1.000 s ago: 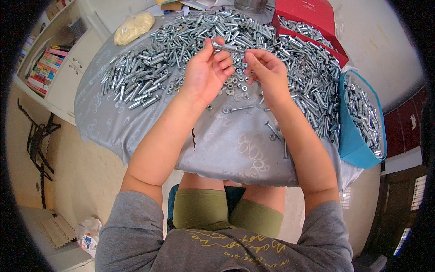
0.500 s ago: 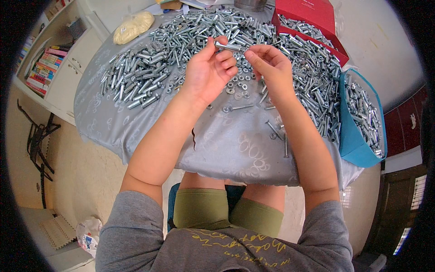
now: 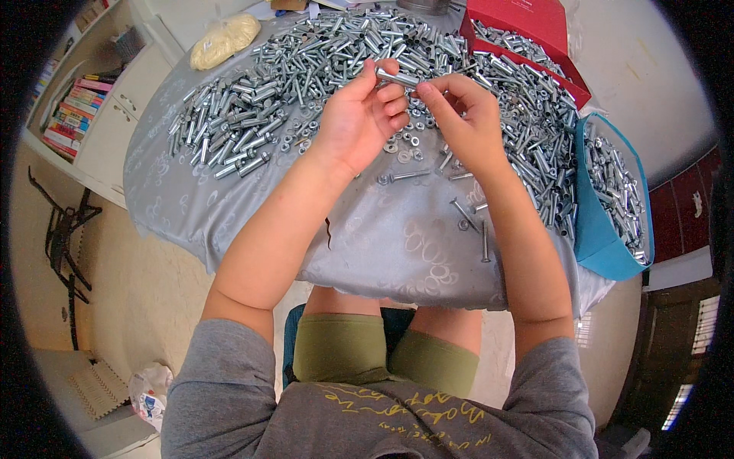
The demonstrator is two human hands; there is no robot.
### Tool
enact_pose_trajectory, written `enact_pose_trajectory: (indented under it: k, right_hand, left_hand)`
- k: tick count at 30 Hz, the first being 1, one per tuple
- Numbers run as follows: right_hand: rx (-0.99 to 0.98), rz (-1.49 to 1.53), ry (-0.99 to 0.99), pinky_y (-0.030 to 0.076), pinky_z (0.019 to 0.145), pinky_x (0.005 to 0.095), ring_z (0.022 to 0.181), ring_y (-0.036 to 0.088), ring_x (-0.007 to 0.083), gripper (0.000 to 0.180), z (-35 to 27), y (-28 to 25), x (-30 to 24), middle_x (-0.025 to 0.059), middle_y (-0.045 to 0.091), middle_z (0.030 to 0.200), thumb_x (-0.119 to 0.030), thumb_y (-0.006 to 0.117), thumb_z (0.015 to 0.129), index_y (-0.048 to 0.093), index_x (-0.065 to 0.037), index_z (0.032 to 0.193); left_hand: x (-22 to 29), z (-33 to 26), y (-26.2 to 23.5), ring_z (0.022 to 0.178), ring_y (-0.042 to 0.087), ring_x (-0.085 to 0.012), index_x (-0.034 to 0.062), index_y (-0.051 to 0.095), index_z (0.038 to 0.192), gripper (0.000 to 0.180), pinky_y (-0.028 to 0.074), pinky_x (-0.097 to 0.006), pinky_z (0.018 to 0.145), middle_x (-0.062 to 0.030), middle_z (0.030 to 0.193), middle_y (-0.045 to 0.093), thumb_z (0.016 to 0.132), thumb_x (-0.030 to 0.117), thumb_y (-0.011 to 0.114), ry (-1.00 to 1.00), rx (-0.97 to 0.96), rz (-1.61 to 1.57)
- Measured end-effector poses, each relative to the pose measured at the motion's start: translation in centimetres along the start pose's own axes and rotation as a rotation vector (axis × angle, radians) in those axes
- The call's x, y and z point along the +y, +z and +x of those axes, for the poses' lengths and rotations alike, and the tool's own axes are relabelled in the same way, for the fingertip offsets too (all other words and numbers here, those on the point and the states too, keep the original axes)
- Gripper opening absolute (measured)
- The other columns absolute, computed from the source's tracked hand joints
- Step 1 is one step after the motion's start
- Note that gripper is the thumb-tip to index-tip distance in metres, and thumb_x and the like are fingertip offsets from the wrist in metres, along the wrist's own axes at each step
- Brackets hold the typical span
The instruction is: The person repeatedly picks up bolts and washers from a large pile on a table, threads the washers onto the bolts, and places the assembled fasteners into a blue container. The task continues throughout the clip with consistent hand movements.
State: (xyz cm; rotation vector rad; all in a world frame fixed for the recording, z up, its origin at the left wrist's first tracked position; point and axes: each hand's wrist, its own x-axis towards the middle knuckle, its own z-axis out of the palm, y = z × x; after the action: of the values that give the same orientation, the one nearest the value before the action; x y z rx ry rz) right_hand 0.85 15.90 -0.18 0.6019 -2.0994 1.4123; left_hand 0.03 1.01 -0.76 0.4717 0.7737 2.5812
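A metal sleeve [image 3: 397,77] is held up between the person's two hands, above the middle of the desk [image 3: 172,218] and in front of the far heap of bolts and sleeves [image 3: 367,38]. The left hand [image 3: 359,122] pinches its left end with thumb and forefinger, the other fingers loosely curled and the palm partly turned up. The right hand [image 3: 468,118] pinches the right end between thumb and bent forefinger, its back toward the viewer; whether a nut or washer sits under those fingertips cannot be told.

As far as the view shows, this one piece is in hand and a great deal of hardware lies loose. Thick pieces in the left pile [image 3: 237,126] look already put together, while the right pile [image 3: 527,153] mixes thinner bolts and nuts. Washers and nuts [image 3: 405,145] lie just nearer than the hands, with a single bolt [image 3: 409,175] nearer again and a few loose bolts [image 3: 485,242] beside the right forearm. A red box [image 3: 577,93] at far right and a blue bin [image 3: 608,256] at the right edge both hold metal parts.

Both forearms reach forward from the near side, elbows apart, wrists raised and converging on the sleeve.
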Motion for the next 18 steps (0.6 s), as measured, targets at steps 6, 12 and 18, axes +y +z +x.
enact_pose_trajectory:
  k: [6,12,18]
  right_hand:
    - [-0.35,0.043,0.23,0.03,0.047,0.0263,0.047,0.039,0.0136,0.054,0.3,-0.9,0.4,0.0031,0.04,0.046,-0.045,0.038,0.085,0.047,-0.002,0.054]
    - [-0.265,0.081,0.43,0.03,0.05,0.0282,0.048,0.036,0.0163,0.067,0.9,-1.5,2.6,0.006,0.039,0.048,-0.055,0.022,0.084,0.046,-0.002,0.052]
    - [-0.541,-0.656,0.125,0.046,0.06,0.0346,0.066,0.059,0.0252,0.023,0.3,-2.6,2.1,0.01,0.06,0.067,-0.031,0.063,0.064,0.063,-0.009,0.071]
  left_hand:
    - [-0.2,0.0,0.0,0.056,0.033,-0.0091,0.0095,0.047,0.091,0.026,0.03,-0.023,0.052,0.0047,0.057,0.033,0.09,0.031,0.033,-0.026,0.0,-0.002]
    - [0.4,0.3,-0.6,0.057,0.034,-0.0102,0.0092,0.047,0.089,0.024,0.031,-0.024,0.053,0.0045,0.058,0.034,0.09,0.029,0.034,-0.004,-0.036,-0.108]
    - [1.0,0.2,-0.7,0.056,0.031,-0.0104,0.0085,0.048,0.089,0.023,0.029,-0.024,0.052,0.0043,0.057,0.032,0.09,0.027,0.033,0.039,0.015,-0.122]
